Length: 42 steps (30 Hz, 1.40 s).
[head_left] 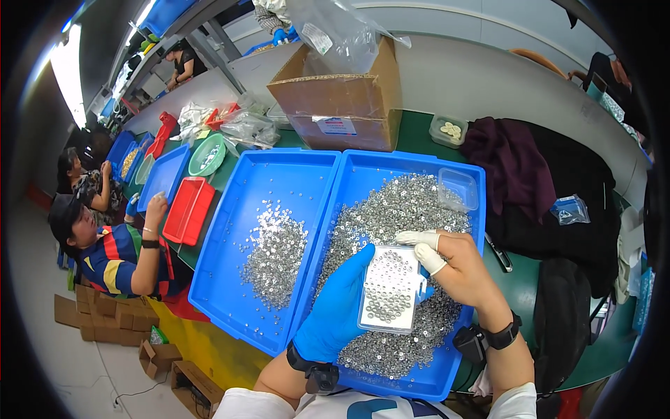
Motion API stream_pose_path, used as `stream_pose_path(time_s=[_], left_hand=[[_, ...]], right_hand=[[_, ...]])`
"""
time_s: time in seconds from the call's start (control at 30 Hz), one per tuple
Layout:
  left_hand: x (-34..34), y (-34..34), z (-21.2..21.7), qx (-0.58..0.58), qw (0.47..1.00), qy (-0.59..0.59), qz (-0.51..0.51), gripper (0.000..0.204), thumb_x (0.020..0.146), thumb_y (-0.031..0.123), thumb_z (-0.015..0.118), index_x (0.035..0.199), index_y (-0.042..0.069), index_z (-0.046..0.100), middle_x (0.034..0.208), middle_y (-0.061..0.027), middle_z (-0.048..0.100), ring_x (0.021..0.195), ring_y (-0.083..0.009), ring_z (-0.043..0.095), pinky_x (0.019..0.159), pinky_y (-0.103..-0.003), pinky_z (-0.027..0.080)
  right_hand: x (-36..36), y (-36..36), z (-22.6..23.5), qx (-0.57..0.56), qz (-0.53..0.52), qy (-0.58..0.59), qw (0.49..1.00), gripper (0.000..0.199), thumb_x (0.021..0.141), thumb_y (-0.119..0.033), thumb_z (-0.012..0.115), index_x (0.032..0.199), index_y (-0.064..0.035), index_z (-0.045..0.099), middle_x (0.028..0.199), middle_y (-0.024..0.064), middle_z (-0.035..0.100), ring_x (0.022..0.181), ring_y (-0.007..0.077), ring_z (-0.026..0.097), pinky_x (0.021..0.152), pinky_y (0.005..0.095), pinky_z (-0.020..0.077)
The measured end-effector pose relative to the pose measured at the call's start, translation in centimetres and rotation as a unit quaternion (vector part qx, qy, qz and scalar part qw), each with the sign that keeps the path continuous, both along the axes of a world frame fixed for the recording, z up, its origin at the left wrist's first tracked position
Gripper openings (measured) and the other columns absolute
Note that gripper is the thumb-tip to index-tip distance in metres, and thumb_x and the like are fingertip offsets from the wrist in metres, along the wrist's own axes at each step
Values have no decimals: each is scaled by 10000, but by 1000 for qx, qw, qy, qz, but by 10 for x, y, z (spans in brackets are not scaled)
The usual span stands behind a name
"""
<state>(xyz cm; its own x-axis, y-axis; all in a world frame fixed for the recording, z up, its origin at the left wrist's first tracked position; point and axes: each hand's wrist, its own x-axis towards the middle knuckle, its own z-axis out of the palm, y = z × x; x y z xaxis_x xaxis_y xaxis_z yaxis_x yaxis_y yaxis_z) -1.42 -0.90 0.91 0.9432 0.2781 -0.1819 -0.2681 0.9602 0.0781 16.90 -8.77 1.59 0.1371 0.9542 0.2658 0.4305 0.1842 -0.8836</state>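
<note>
My left hand (328,314), in a blue glove, grips a small flat clear case (407,323) with a white base. Rows of small metal rings (388,307) lie in the case, thickest toward its near end. At the case's upper right corner, my right hand (464,265) pinches the edge, with white finger cots on its fingertips. Both hands are above a blue tray (481,209) heaped with small metal rings (391,202). A second blue tray (230,202), left of it, has a smaller pile of shiny metal pieces (276,258).
A cardboard box (335,98) with a plastic bag stands behind the trays. A clear tub (457,187) sits inside the right tray. Dark cloth (509,160) and a box cutter (498,255) lie to the right. A co-worker (118,244) sits at left, near a red bin (188,209).
</note>
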Motion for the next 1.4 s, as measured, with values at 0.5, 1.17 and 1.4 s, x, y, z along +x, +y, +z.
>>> stream_pose_path(time_s=[0.5, 1.17, 1.4], left_hand=[[-1, -4, 8, 44, 997, 62, 29, 475, 1027, 323, 344, 1328, -32, 441, 1214, -225, 585, 1032, -362, 631, 917, -525, 516], [-2, -4, 5, 29, 997, 66, 42, 480, 1027, 324, 346, 1332, -36, 432, 1204, -236, 587, 1015, -355, 641, 909, -536, 521], [-2, -4, 8, 28, 995, 81, 41, 491, 1032, 347, 324, 1342, -20, 426, 1207, -230, 586, 1017, -351, 641, 897, -528, 534]], right_hand=[[-5, 0, -1, 9, -4, 1, 1000, 243, 894, -135, 578, 1095, -49, 685, 805, 152, 664, 683, 278, 646, 618, 344, 496], [-5, 0, -3, 9, 9, -2, 1000, 248, 911, -110, 559, 1121, -49, 677, 838, 112, 670, 699, 205, 623, 635, 303, 476], [-6, -1, 1, 17, 8, -9, 1000, 248, 918, -111, 554, 1120, -39, 677, 848, 100, 678, 704, 178, 624, 642, 288, 476]])
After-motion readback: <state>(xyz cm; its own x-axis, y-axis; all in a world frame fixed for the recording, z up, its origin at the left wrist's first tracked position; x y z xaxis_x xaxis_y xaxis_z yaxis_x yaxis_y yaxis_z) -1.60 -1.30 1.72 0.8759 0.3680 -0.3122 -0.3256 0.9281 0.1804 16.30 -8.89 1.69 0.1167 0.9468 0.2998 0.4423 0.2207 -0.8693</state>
